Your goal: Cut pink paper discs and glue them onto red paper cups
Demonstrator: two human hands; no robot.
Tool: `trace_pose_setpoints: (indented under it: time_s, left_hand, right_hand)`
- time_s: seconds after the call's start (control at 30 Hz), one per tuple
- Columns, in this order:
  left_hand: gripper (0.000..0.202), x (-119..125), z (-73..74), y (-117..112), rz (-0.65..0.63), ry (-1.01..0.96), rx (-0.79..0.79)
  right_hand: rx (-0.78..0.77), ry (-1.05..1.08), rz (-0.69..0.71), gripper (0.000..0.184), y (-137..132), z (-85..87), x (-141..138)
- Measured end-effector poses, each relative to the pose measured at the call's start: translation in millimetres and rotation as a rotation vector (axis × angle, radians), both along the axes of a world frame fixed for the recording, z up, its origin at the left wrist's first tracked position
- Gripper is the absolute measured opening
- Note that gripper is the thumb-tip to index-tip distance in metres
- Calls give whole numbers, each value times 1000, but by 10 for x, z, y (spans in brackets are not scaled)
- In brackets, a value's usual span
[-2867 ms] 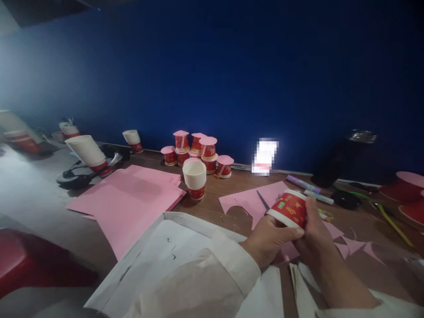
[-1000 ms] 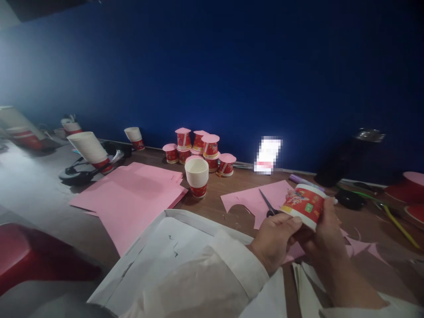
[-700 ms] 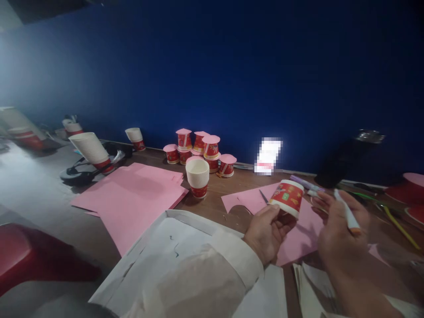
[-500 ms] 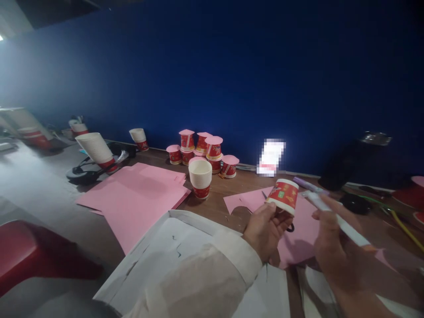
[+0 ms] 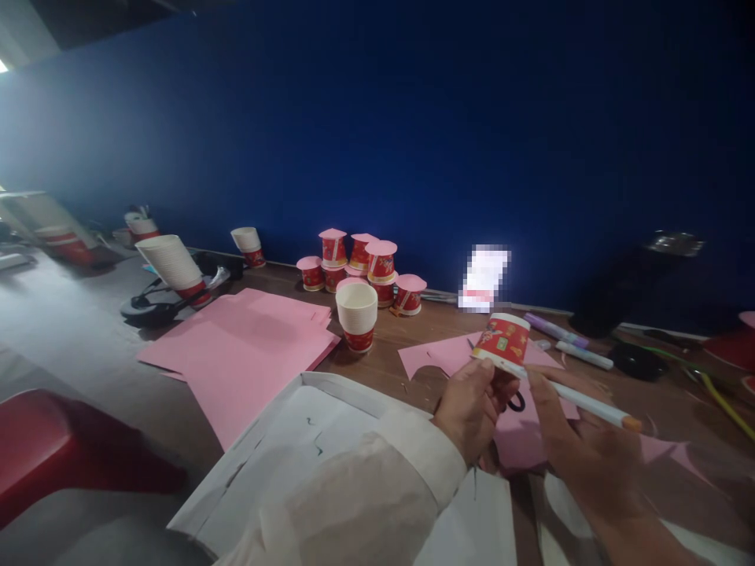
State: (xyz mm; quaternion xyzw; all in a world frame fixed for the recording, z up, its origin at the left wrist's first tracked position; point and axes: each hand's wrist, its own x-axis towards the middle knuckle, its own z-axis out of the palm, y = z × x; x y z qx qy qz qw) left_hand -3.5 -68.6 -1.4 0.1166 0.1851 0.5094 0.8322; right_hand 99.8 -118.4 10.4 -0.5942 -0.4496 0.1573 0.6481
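Note:
My left hand point(image 5: 472, 409) holds a red paper cup point(image 5: 501, 342) by its lower edge, the cup tilted and upside down. In my right hand point(image 5: 590, 448) is a white marker with an orange end point(image 5: 595, 405); its tip points at the cup's lower rim, and I cannot tell whether it touches. Cut pink paper point(image 5: 522, 440) lies beneath both hands. A black loop point(image 5: 517, 402), apparently a scissors handle, shows below the cup. Another white marker point(image 5: 583, 355) and a purple marker point(image 5: 555, 330) lie behind my right hand.
Red cups topped with pink discs point(image 5: 382, 263) are stacked at the back. A stack of paper cups point(image 5: 357, 314) stands before them. Pink sheets point(image 5: 253, 338), a white box lid point(image 5: 277, 456), a leaning cup stack point(image 5: 171, 266), a lit phone point(image 5: 484, 277) and a red stool point(image 5: 59, 440) surround the work.
My right hand has moved left and down, bringing the marker's tip to the cup's lower rim. The white marker on the table behind it has come into view. My left hand hardly moved.

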Motion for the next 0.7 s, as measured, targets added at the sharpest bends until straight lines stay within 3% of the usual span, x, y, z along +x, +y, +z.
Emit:
trace_pose_setpoints:
  time_s: [0.13, 0.23, 0.37, 0.7]
  left_hand:
    - [33, 13, -45, 10, 1, -4, 26]
    - [36, 15, -53, 10, -5, -4, 55]
    - [40, 19, -51, 7, -1, -7, 59]
    - [52, 24, -61, 4, -4, 3, 74]
  right_hand:
    - [285, -745, -132, 12, 56, -48, 91]
    - [340, -996, -206, 12, 64, -62, 130]
    - [308, -991, -257, 10, 49, -74, 133]
    - [318, -917, -179, 19, 82, -23, 64]
